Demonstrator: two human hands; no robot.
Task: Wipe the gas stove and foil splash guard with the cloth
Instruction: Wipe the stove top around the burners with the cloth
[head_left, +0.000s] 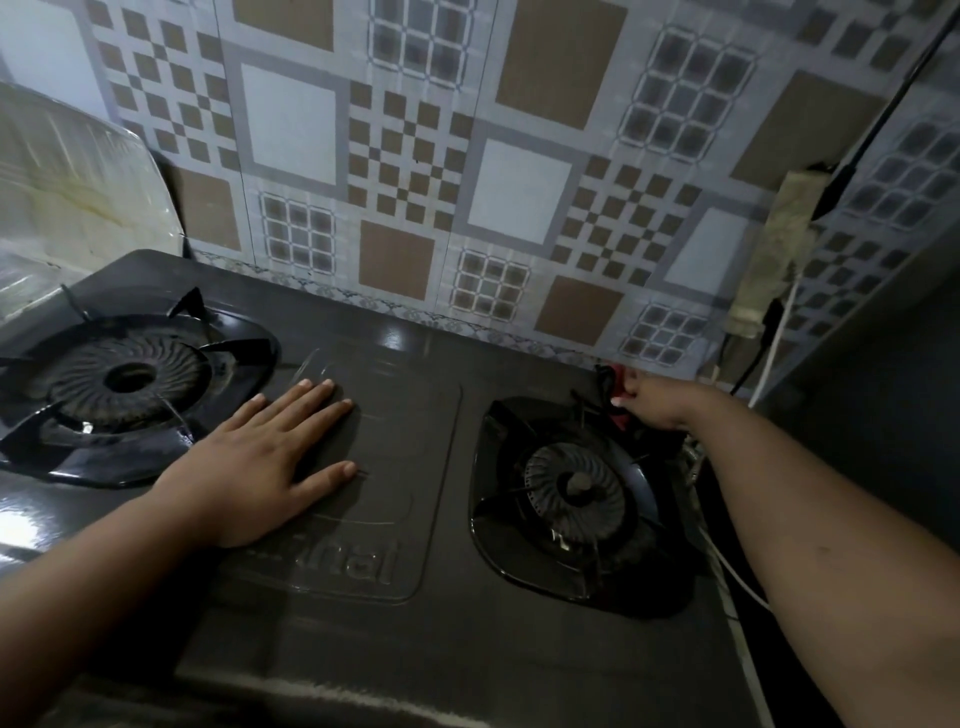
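A dark two-burner gas stove (405, 639) fills the lower part of the view. My left hand (260, 457) lies flat with straight fingers on the raised middle panel, between the left burner (124, 379) and the right burner (574, 491). My right hand (652, 402) reaches to the stove's far right corner and grips a dark cloth with red in it (613, 387), mostly hidden by the fingers. A crinkled foil splash guard (67, 182) stands at the far left, stained yellowish.
A patterned tile-print sheet (467, 171) covers the wall behind the stove. At the right, a grimy power strip (774, 254) hangs on the wall with black and white cables (779, 332) running down beside the stove's right edge.
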